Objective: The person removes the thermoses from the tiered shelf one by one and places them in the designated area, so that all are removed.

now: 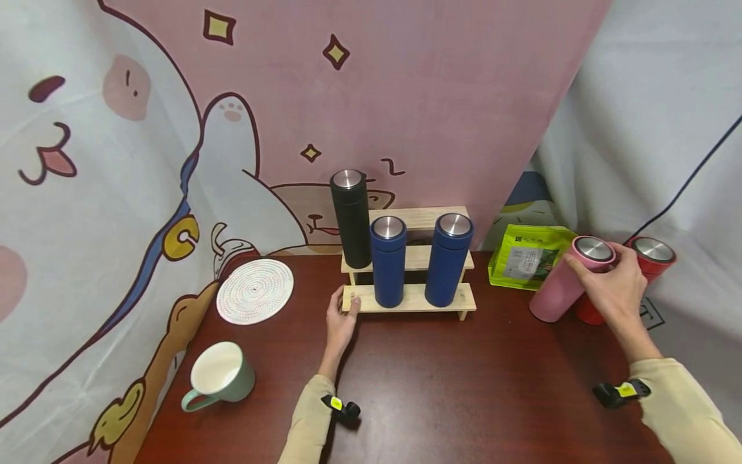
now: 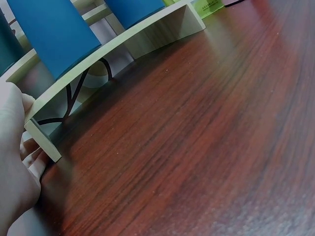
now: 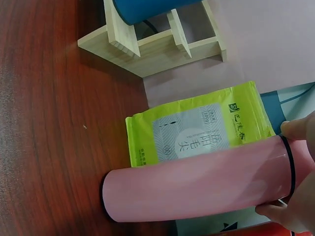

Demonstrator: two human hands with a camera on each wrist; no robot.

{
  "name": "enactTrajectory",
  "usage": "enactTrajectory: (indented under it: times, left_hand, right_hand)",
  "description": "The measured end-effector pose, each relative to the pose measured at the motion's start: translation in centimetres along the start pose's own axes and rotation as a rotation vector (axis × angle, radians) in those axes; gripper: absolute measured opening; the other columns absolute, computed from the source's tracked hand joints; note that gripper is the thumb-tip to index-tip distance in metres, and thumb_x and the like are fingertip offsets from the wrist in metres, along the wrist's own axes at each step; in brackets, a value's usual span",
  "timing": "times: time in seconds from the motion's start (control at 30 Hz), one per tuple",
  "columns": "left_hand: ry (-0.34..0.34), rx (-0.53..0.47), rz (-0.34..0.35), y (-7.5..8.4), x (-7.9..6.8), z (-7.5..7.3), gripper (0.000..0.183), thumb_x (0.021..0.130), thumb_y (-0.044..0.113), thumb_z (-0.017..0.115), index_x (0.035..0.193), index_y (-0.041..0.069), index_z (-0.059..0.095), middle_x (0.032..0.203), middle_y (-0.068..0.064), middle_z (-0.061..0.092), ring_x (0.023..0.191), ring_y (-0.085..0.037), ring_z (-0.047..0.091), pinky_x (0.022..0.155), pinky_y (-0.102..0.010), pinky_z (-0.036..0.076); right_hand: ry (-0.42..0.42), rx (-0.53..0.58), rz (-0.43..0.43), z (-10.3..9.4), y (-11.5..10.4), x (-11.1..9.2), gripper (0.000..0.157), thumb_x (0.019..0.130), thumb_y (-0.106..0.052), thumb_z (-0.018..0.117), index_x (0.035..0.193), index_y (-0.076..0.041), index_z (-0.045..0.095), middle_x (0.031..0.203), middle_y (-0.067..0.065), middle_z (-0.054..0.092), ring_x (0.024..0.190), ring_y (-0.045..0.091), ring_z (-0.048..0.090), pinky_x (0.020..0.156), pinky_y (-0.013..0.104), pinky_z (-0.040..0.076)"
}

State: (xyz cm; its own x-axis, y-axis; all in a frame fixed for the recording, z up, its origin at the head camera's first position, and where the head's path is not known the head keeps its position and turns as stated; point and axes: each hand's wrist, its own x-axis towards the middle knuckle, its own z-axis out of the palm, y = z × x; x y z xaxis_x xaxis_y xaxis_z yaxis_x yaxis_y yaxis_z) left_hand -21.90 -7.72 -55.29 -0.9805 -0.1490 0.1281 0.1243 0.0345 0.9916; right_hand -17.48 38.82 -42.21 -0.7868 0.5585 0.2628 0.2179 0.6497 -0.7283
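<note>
At the left end of the wooden tiered rack (image 1: 417, 298), my left hand (image 1: 341, 320) grips the lowest step, thumb on top and fingers round the end panel (image 2: 43, 141). Two blue thermos bottles (image 1: 389, 264) (image 1: 449, 261) stand on that step, and a black thermos (image 1: 352, 225) stands on a step behind. On the right, my right hand (image 1: 616, 287) holds a pink thermos (image 1: 559, 287) near its steel-topped lid. In the right wrist view, the thumb and fingers are round the upper end of the pink thermos (image 3: 197, 182). A red thermos (image 1: 652, 258) is partly hidden behind this hand.
A bright green packet (image 1: 530, 256) stands behind the pink thermos. On the left, a round woven mat (image 1: 255, 291) lies near the printed cloth, with a pale green mug (image 1: 223, 374) in front of it. A dark cable (image 1: 690, 174) runs down the right-hand cloth.
</note>
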Motion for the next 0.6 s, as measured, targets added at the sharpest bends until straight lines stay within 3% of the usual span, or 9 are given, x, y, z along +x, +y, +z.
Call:
enactTrajectory:
  times: [0.13,0.37,0.6]
  left_hand:
    - [-0.007,-0.005,-0.002,0.0,0.0,0.0,0.056,0.097,0.004,0.065,0.146,-0.011,0.042,0.135,-0.03,0.058,0.118,-0.035,0.06,0.086,-0.018,0.05]
    - [-0.004,0.003,0.001,0.1,0.0,0.1,0.055,0.097,0.004,0.065,0.146,-0.008,0.044,0.135,-0.028,0.059,0.118,-0.034,0.06,0.085,-0.017,0.049]
    - [0.006,0.009,-0.001,0.2,-0.2,0.0,0.054,0.097,0.005,0.066,0.146,-0.006,0.046,0.135,-0.028,0.059,0.118,-0.034,0.06,0.084,-0.016,0.048]
  right_hand:
    - [-0.012,-0.004,-0.012,-0.1,-0.2,0.0,0.083,0.09,-0.043,0.07,0.152,-0.002,0.032,0.146,0.029,0.049,0.129,0.044,0.047,0.105,0.056,0.037]
    - [0.104,0.028,-0.089,-0.4,-1.7,0.3,0.075,0.087,-0.035,0.074,0.146,-0.002,0.041,0.137,0.023,0.055,0.123,0.039,0.05,0.105,0.048,0.035]
    - [0.14,0.114,-0.141,-0.7,-4.9,0.7,0.074,0.091,-0.037,0.069,0.15,-0.006,0.038,0.15,0.018,0.044,0.139,0.035,0.039,0.118,0.049,0.026]
